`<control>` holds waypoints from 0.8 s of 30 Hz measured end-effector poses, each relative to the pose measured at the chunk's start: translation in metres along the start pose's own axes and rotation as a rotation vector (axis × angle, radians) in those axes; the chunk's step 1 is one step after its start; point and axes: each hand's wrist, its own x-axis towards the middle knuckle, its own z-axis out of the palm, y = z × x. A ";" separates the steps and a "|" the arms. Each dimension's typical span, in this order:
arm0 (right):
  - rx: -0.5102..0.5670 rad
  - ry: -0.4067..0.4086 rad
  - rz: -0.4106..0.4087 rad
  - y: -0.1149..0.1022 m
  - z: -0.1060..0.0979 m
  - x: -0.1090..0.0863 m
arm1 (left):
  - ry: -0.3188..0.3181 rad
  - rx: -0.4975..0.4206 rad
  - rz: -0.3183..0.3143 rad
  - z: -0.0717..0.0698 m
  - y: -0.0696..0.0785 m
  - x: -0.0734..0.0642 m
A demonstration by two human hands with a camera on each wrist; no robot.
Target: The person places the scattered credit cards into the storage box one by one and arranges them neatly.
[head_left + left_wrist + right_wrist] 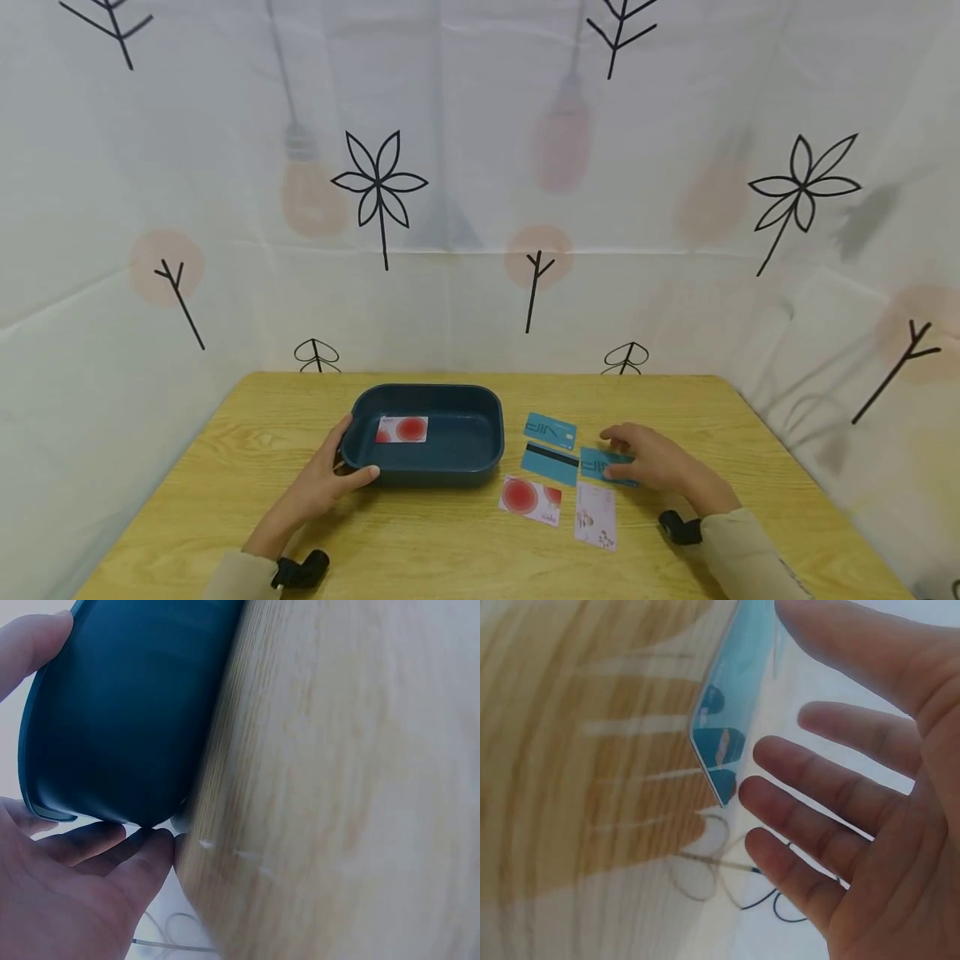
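A dark blue rectangular tray point(459, 478) stands on the table, with a white card with red circles point(402, 429) lying inside. My left hand point(321, 479) holds the tray's left end, thumb at the front rim and fingers along the side wall. To the right, my right hand point(654, 458) is over a blue card point(596, 463), its thumb at the card's right part. In the right wrist view the other fingers point(810, 776) are spread, apart from the card. Beside that card lie a blue VIP card point(550, 430) and a blue card with a black stripe point(550, 464).
Nearer the front lie another white card with red circles point(530, 500) and a pale pink card point(596, 516). The wooden table point(450, 558) ends at a patterned white cloth point(465, 317) behind it. Black wrist devices point(302, 570) sit at both cuffs.
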 end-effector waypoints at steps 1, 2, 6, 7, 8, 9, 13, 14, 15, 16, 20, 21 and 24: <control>0.003 -0.004 -0.003 0.001 -0.001 -0.001 | 0.002 0.000 -0.001 0.000 0.000 0.000; 0.008 -0.007 -0.005 0.001 -0.001 -0.001 | 0.003 -0.001 -0.002 0.000 0.000 0.000; 0.038 -0.027 0.005 0.003 -0.004 -0.003 | 0.009 0.002 0.003 0.000 0.000 0.000; 0.043 -0.035 0.007 0.003 -0.005 -0.003 | 0.010 0.004 0.006 0.000 0.000 0.000; 0.053 -0.041 0.014 0.003 -0.005 -0.004 | 0.009 0.005 0.008 -0.001 0.000 0.000; 0.062 -0.046 0.022 0.003 -0.006 -0.004 | 0.008 0.003 0.011 -0.001 0.001 0.000; 0.085 -0.059 0.047 0.002 -0.007 -0.006 | -0.004 -0.007 0.013 -0.002 0.001 0.000; 0.087 -0.059 0.052 0.002 -0.007 -0.006 | -0.006 -0.009 0.014 -0.002 0.001 0.000; 0.083 -0.059 0.057 0.001 -0.007 -0.006 | -0.006 -0.009 0.013 -0.001 0.001 0.000; 0.081 -0.060 0.060 0.001 -0.007 -0.007 | -0.006 -0.007 0.012 -0.001 0.001 -0.001; 0.040 -0.069 0.047 -0.002 -0.006 -0.008 | -0.003 -0.004 0.013 -0.001 0.001 0.000; 0.028 -0.073 0.042 -0.002 -0.006 -0.008 | -0.004 -0.003 0.010 -0.001 0.001 0.000; -0.004 -0.079 0.031 -0.003 -0.005 -0.008 | -0.004 -0.005 0.008 -0.001 0.001 0.000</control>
